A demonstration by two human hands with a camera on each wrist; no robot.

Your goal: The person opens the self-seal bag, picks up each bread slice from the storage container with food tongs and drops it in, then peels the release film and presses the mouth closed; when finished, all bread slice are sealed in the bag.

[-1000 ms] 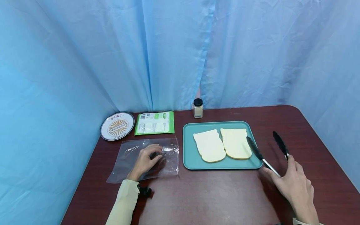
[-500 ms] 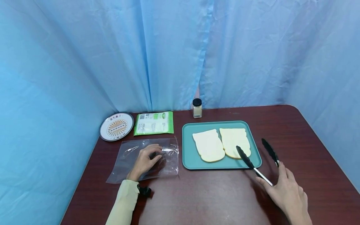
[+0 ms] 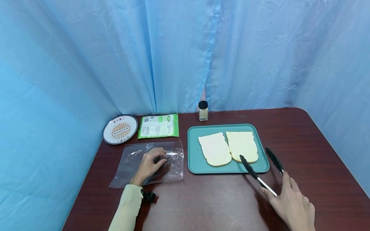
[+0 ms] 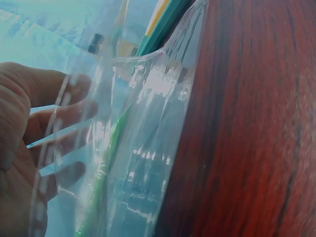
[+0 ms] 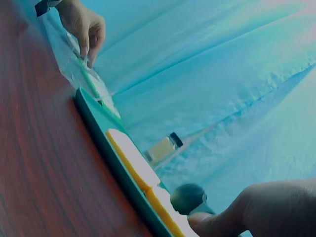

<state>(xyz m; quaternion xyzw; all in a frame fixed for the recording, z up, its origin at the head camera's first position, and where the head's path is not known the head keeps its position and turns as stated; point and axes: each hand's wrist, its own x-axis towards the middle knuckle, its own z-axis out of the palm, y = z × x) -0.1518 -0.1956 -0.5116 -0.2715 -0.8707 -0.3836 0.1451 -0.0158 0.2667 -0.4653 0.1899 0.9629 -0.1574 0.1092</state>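
On the left of the table lies a clear plastic bag (image 3: 127, 168). My left hand (image 3: 150, 165) is over it with curled fingers, and in the right wrist view it pinches the raised film. Seen from the left wrist, the fingertips (image 4: 74, 170) show through the plastic and the bag's mouth gapes. My right hand (image 3: 293, 203) grips black-tipped tongs (image 3: 267, 186), their arms spread wide. One tong tip hangs over the near edge of the right bread slice (image 3: 241, 146); contact is unclear. A second bread slice (image 3: 215, 150) lies beside it on the teal tray (image 3: 194, 160).
Behind the tray stands a small black-capped jar (image 3: 203, 111). A green-and-white packet (image 3: 159, 126) lies beyond the bag, with a patterned plate (image 3: 119, 130) to its left. Blue curtains (image 3: 179, 57) enclose the dark wooden table (image 3: 214, 199).
The right hand has moved left and nearer with the tongs, bringing one tip over the lower part of the right slice. The left hand and bag look unchanged.
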